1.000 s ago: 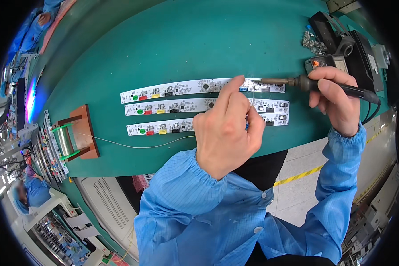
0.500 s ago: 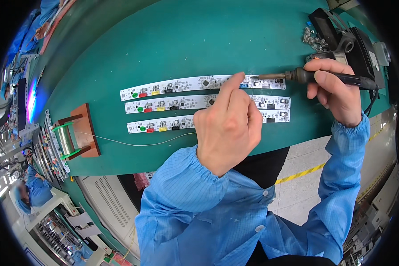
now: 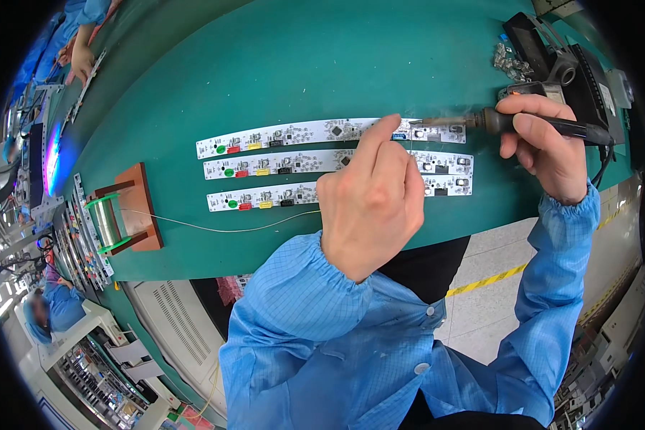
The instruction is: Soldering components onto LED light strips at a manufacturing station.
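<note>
Three long, slightly curved white circuit boards lie one above another: the far board [image 3: 308, 134], the middle board [image 3: 308, 163] and the near board [image 3: 272, 196]. My left hand [image 3: 373, 208] is closed over their right halves, its index fingertip resting on the far board beside a blue component [image 3: 400, 135]. Solder wire [image 3: 229, 230] runs from a spool [image 3: 105, 223] into this hand, and a thin end shows past the fingers. My right hand [image 3: 548, 140] grips a soldering iron [image 3: 498, 122]. Its tip touches or hovers just over the far board, with faint smoke above.
The spool sits on a brown wooden stand [image 3: 147, 208] at the left, beside a stack of boards [image 3: 79, 236]. At the back right are a black soldering station [image 3: 588, 86] and loose metal parts [image 3: 510, 63]. Another person's hand [image 3: 83, 61] holds a board at the far left.
My hands have hardly moved and the iron's tip stays at the far board. The boards appear slightly further right. At the far left, another person's hand has come into view with a board.
</note>
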`<act>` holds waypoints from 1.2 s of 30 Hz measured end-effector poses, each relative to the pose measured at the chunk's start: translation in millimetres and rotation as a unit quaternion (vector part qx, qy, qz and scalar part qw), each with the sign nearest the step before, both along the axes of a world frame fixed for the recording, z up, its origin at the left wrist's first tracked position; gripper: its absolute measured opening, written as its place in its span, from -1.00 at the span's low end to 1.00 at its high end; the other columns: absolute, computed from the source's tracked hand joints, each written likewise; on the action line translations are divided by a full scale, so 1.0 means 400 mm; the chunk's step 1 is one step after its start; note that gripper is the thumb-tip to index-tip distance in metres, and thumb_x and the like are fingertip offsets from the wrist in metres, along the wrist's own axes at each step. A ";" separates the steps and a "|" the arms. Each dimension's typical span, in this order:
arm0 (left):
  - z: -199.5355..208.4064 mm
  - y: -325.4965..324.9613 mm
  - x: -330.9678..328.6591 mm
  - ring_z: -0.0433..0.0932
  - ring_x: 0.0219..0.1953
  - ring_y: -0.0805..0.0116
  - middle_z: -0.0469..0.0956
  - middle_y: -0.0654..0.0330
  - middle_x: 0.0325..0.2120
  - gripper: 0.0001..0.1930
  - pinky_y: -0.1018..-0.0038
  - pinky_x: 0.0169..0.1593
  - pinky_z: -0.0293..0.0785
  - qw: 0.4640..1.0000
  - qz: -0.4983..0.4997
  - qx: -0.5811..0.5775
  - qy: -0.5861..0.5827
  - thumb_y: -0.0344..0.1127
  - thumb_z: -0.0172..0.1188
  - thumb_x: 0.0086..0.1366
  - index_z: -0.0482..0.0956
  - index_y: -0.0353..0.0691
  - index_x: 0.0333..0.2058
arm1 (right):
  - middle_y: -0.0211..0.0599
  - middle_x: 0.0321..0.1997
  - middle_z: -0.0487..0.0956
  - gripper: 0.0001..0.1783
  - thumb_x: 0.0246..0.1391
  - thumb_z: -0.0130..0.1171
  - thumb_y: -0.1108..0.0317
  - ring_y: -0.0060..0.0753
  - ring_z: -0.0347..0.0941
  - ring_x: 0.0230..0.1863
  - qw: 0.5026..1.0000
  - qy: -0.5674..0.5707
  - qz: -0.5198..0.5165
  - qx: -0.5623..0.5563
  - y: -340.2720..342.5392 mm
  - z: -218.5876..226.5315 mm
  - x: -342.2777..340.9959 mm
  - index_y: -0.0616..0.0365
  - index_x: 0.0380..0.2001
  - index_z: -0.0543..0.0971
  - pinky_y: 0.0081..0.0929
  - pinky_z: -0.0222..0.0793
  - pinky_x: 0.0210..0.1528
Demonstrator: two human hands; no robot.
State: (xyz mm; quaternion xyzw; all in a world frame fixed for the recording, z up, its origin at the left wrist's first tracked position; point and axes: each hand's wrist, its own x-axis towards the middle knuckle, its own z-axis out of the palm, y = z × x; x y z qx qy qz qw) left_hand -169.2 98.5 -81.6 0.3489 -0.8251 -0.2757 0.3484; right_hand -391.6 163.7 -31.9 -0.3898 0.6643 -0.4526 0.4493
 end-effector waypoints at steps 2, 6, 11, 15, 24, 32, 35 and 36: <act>0.001 0.001 0.000 0.52 -0.64 0.21 0.52 0.04 -0.20 -0.90 0.39 -0.62 0.41 1.000 -0.002 0.005 -0.003 -0.54 0.18 -0.06 0.42 -0.30 -0.56 | -0.25 -0.62 0.52 -0.68 0.01 0.04 0.29 -0.70 0.18 -0.75 1.000 -0.001 0.000 0.000 0.000 -0.001 0.000 0.25 -0.20 0.55 -0.75 0.03 -0.72; 0.015 0.001 -0.002 0.52 -0.65 0.33 0.55 -0.05 -0.23 -0.89 0.52 -0.63 0.41 1.000 -0.001 0.015 0.007 -0.60 0.17 -0.04 0.41 -0.32 -0.59 | -0.26 -0.62 0.51 -0.69 0.01 0.04 0.29 -0.70 0.18 -0.74 1.000 0.001 -0.002 0.000 0.000 0.006 0.002 0.24 -0.21 0.55 -0.75 0.03 -0.71; 0.011 0.001 -0.005 0.50 -0.68 0.34 0.55 -0.05 -0.23 -0.89 0.52 -0.65 0.39 1.000 -0.002 0.011 0.011 -0.60 0.17 -0.05 0.41 -0.31 -0.60 | -0.27 -0.62 0.51 -0.69 0.01 0.04 0.29 -0.71 0.18 -0.73 1.000 0.014 -0.010 0.002 0.003 0.005 0.002 0.23 -0.21 0.55 -0.75 0.02 -0.71; 0.011 0.002 -0.006 0.49 -0.69 0.36 0.55 -0.06 -0.22 -0.89 0.52 -0.67 0.37 1.000 -0.002 0.004 0.016 -0.59 0.17 -0.06 0.41 -0.30 -0.60 | -0.28 -0.62 0.51 -0.69 0.02 0.04 0.28 -0.71 0.17 -0.73 1.000 0.018 -0.011 -0.002 0.005 0.004 0.002 0.22 -0.20 0.54 -0.75 0.02 -0.71; 0.020 0.005 0.018 0.49 -0.69 0.30 0.55 -0.06 -0.22 -0.89 0.45 -0.63 0.40 0.999 0.037 -0.007 0.009 -0.58 0.17 -0.08 0.42 -0.27 -0.60 | -0.30 -0.46 0.52 -0.69 0.09 0.02 0.27 -0.62 0.33 -0.55 0.959 0.067 -0.248 -0.116 0.084 -0.001 0.083 0.20 -0.15 0.54 -0.74 0.16 -0.50; 0.020 0.009 0.012 0.52 -0.64 0.15 0.51 -0.13 -0.20 -0.90 0.36 -0.59 0.45 0.999 0.011 -0.020 0.030 -0.50 0.18 -0.06 0.41 -0.31 -0.59 | 0.12 -0.16 0.53 -0.48 0.25 -0.30 0.14 -0.13 0.42 -0.06 0.844 0.328 -0.279 -0.319 0.354 -0.219 0.090 0.39 0.00 0.39 -0.28 0.24 -0.02; 0.049 0.023 0.027 0.52 -0.64 0.15 0.48 -0.18 -0.17 -0.89 0.39 -0.58 0.45 0.998 0.012 -0.004 0.064 -0.53 0.19 -0.07 0.40 -0.32 -0.60 | 0.17 -0.07 0.48 -0.46 0.25 -0.28 0.12 -0.07 0.39 0.03 0.865 0.387 -0.260 -0.184 0.334 -0.206 0.137 0.41 0.05 0.33 -0.20 0.12 0.16; 0.060 0.035 0.038 0.52 -0.64 0.15 0.48 -0.18 -0.17 -0.89 0.39 -0.58 0.45 0.998 0.014 -0.005 0.064 -0.53 0.19 -0.07 0.40 -0.32 -0.60 | 0.16 -0.05 0.47 -0.46 0.25 -0.28 0.12 -0.06 0.37 0.05 0.867 0.392 -0.239 -0.191 0.331 -0.201 0.142 0.40 0.06 0.32 -0.16 0.08 0.21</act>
